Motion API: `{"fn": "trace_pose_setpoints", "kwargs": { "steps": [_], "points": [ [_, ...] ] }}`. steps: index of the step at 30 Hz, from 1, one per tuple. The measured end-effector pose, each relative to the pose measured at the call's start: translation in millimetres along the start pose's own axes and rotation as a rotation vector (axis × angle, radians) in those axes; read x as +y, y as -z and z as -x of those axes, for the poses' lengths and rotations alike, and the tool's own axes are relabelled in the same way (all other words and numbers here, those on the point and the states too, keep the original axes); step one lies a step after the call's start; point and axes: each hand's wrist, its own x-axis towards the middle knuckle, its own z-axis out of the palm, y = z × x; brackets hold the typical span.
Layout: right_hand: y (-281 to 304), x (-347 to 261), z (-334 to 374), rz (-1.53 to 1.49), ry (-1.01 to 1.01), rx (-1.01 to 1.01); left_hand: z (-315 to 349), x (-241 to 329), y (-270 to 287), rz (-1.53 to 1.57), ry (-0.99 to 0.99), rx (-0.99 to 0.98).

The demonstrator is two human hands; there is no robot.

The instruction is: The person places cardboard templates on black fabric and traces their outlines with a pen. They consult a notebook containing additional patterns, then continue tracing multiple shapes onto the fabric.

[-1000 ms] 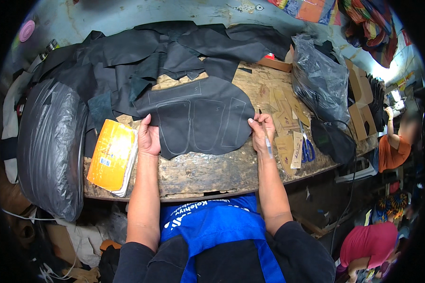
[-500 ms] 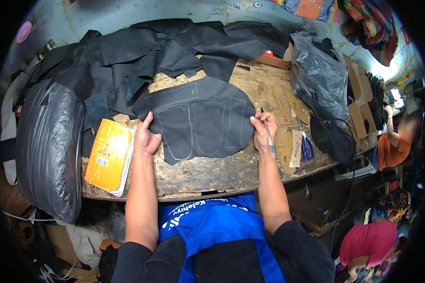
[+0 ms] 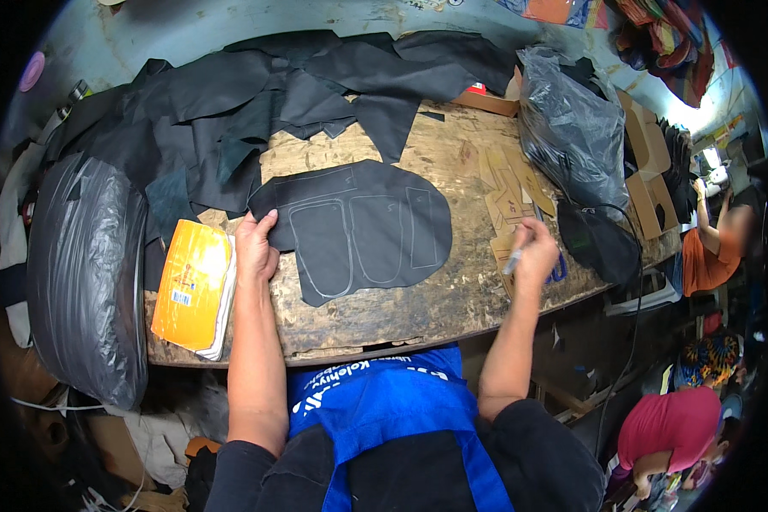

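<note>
A rounded piece of black leather (image 3: 374,247) with several pattern shapes outlined in pale lines lies on the worn wooden table (image 3: 375,316). My left hand (image 3: 258,246) grips its left edge, the thumb on top. Away from the leather, at the right, my right hand (image 3: 535,250) is closed around a slim pen (image 3: 512,261). Beneath and beside that hand are brown cardboard patterns (image 3: 505,205) and scissors with blue handles (image 3: 559,270), partly hidden by the hand.
An orange-covered book (image 3: 190,282) lies left of my forearm, beside a large bulging plastic bag (image 3: 85,282). Black leather sheets (image 3: 222,94) are heaped along the back. Another grey plastic bag (image 3: 572,128) and a cardboard box (image 3: 648,171) stand at right. Co-workers (image 3: 715,247) sit beyond.
My right hand has let go of the leather's right edge and moved right with the pen, over the patterns and scissors. The leather's upper edge has dropped toward me.
</note>
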Motion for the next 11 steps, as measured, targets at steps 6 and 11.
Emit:
{"fn": "trace_pose_setpoints", "kwargs": {
  "steps": [6,11],
  "points": [
    [48,28,3,0.23,-0.188,-0.201,1,8,4,-0.134,0.052,0.044],
    [45,36,12,0.301,-0.057,-0.23,0,19,19,-0.33,0.061,0.005]
  ]
}}
